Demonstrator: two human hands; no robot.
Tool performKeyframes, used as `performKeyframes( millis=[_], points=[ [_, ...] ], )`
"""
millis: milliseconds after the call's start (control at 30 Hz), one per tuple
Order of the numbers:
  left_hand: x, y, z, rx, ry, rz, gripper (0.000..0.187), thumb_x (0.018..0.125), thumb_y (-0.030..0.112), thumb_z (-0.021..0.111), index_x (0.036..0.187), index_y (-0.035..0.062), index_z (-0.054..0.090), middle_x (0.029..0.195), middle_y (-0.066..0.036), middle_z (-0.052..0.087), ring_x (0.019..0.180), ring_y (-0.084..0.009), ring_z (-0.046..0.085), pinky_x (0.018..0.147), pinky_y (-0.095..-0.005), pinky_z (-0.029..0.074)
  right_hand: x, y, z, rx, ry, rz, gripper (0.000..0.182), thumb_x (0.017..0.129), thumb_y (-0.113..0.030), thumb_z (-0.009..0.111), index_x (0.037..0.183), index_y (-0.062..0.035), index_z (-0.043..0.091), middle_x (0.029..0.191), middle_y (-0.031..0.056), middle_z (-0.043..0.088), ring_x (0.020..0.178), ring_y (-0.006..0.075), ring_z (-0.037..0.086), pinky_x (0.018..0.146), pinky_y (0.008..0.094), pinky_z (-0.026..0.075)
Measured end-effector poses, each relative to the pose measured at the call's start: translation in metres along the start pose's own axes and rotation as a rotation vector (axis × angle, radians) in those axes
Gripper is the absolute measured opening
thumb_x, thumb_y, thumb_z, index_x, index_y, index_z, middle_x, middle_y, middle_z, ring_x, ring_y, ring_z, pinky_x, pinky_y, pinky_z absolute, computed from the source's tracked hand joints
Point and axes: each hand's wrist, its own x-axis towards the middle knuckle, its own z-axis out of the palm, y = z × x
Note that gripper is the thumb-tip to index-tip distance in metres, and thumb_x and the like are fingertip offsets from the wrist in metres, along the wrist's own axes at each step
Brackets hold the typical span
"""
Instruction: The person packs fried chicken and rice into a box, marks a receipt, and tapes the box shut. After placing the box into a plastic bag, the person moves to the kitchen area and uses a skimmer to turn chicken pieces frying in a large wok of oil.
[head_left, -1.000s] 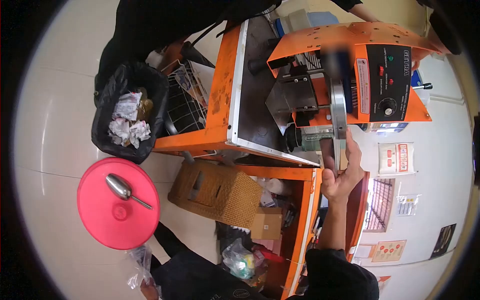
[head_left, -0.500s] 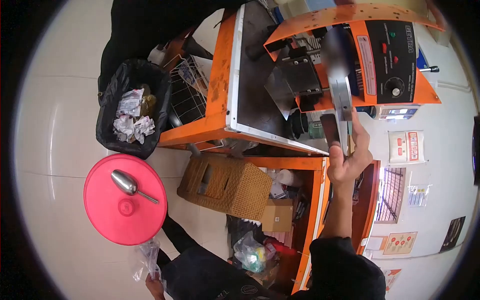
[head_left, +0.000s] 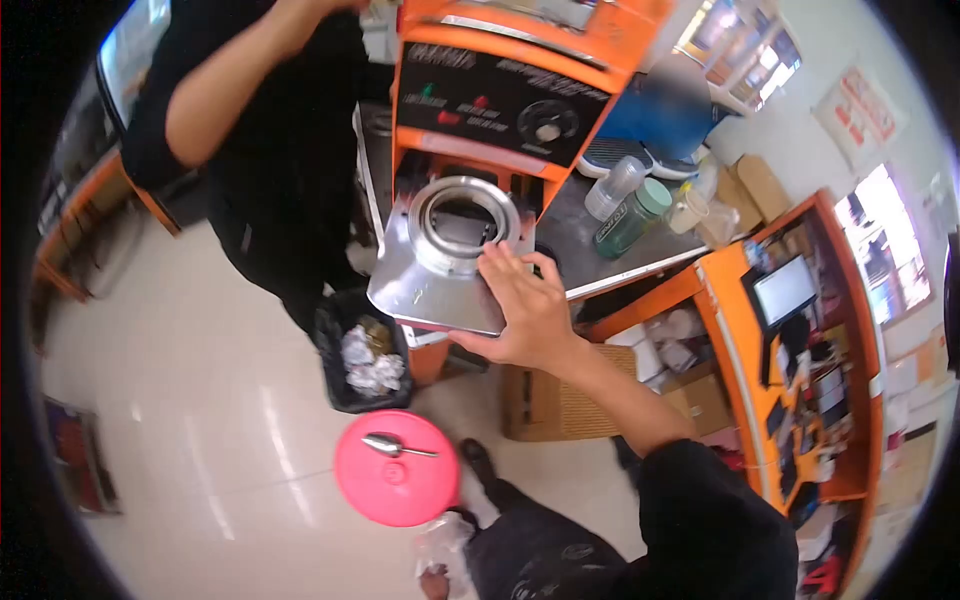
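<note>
the person's right hand (head_left: 522, 305) is grasping the near right corner of the metal tray (head_left: 435, 292), which is jutting from the front of the orange machine (head_left: 585, 100). its fingertips are resting on the rim of the round metal ring (head_left: 432, 235) set in the tray, and the thumb is stretching along the tray's front edge. the left hand (head_left: 434, 583), low in the view, is holding a clear plastic bag (head_left: 445, 545); its fingers are closing on the plastic, though how tightly, one cannot tell.

the machine is standing on a dark-topped table (head_left: 575, 262), its black panel (head_left: 500, 100) with a round knob facing the person. to the right of the machine, a clear plastic cup (head_left: 614, 188) is standing just beside a green bottle (head_left: 632, 220). down on the floor side, a metal scoop (head_left: 385, 443) is lying on a pink lid (head_left: 430, 490), and a bin (head_left: 333, 345) lined with a black bag is holding crumpled paper (head_left: 372, 372). a woven box (head_left: 590, 400) is sitting below the table, to the right of the bin. another person (head_left: 270, 190) in black is standing at the left of the machine, one bent arm reaching toward its top; that hand is mostly out of view.
</note>
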Motion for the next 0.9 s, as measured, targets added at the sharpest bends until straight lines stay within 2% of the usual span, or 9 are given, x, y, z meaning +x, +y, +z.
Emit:
performKeyframes(
  millis=[100,167,300,500,533,633,733,833,900],
  points=[
    [-0.015,0.059,-0.024,0.17,0.053,0.117,0.016,0.085,0.015,0.057,0.087,0.0017,0.066,0.073,-0.009,0.066,0.051,-0.0151,0.058,0.045,-0.0283,0.046,0.003,0.003,-0.017,0.084,0.022,0.031,0.07,0.067,-0.049,0.074,0.106,0.007,0.059,0.112,0.0241,0.061,0.108,0.0338,0.059,0.09,0.0467,0.038],
    [-0.037,0.114,-0.044,0.305,0.076,-0.063,0.014,0.079,0.015,0.065,0.087,0.0051,0.071,0.074,-0.009,0.068,0.067,-0.0176,0.065,0.063,-0.0316,0.051,-0.004,0.008,-0.014,0.163,0.033,0.105,0.064,0.07,-0.046,0.072,0.108,0.004,0.06,0.115,0.0206,0.061,0.111,0.0296,0.059,0.096,0.0484,0.034],
    [-0.08,0.175,-0.068,0.326,0.15,0.009,0.018,0.082,0.016,0.062,0.087,0.0011,0.069,0.076,-0.011,0.069,0.062,-0.0174,0.064,0.058,-0.0308,0.051,-0.01,0.018,-0.016,0.332,0.07,0.195,0.05,0.073,-0.039,0.072,0.105,-0.0012,0.064,0.115,0.0143,0.064,0.113,0.0258,0.059,0.098,0.0495,0.03],
    [-0.117,0.18,-0.083,0.257,0.076,-0.072,0.021,0.085,0.016,0.056,0.092,0.0003,0.068,0.082,-0.011,0.069,0.068,-0.0188,0.065,0.059,-0.0311,0.052,0.002,0.037,-0.024,0.599,0.082,0.478,0.026,0.077,-0.027,0.071,0.089,-0.0043,0.069,0.089,0.0096,0.07,0.094,0.0231,0.066,0.083,0.0354,0.045],
    [-0.087,0.133,-0.092,0.564,0.024,0.014,0.023,0.086,0.017,0.053,0.095,0.0031,0.068,0.087,-0.011,0.07,0.076,-0.0202,0.066,0.066,-0.0326,0.053,0.014,0.042,-0.026,0.819,0.262,0.552,0.021,0.079,-0.024,0.07,0.084,-0.004,0.069,0.073,0.0101,0.069,0.072,0.0238,0.069,0.065,0.0318,0.05],
    [-0.089,0.141,-0.077,0.958,-0.173,0.328,0.024,0.086,0.02,0.052,0.097,0.0056,0.068,0.091,-0.01,0.07,0.085,-0.0198,0.067,0.071,-0.0318,0.053,0.047,0.064,-0.027,0.724,0.417,0.668,0.028,0.081,-0.031,0.068,0.082,-0.0027,0.069,0.065,0.0118,0.067,0.061,0.0267,0.067,0.058,0.0355,0.052],
    [-0.103,0.149,-0.056,0.456,0.107,-0.224,0.026,0.085,0.021,0.053,0.1,0.0064,0.068,0.095,-0.01,0.07,0.089,-0.0175,0.067,0.072,-0.0291,0.053,0.083,0.07,-0.034,0.693,0.356,0.769,0.037,0.082,-0.037,0.064,0.075,-0.0012,0.068,0.063,0.0148,0.065,0.063,0.03,0.067,0.059,0.0382,0.051],
    [-0.089,0.14,-0.057,0.706,-0.093,0.207,0.026,0.085,0.021,0.056,0.102,0.0054,0.068,0.094,-0.01,0.07,0.083,-0.0187,0.067,0.07,-0.0302,0.052,0.104,0.068,-0.036,0.535,0.351,0.885,0.044,0.083,-0.042,0.062,0.068,-0.0006,0.066,0.061,0.0167,0.063,0.061,0.0331,0.065,0.058,0.0406,0.05],
    [-0.091,0.13,-0.059,0.568,0.041,-0.036,0.025,0.085,0.02,0.058,0.102,0.0035,0.067,0.093,-0.01,0.07,0.078,-0.0192,0.066,0.068,-0.031,0.052,0.106,0.07,-0.02,0.568,0.427,0.904,0.046,0.084,-0.04,0.061,0.063,-0.0004,0.065,0.06,0.017,0.063,0.059,0.0337,0.064,0.059,0.0419,0.049]
  ],
)
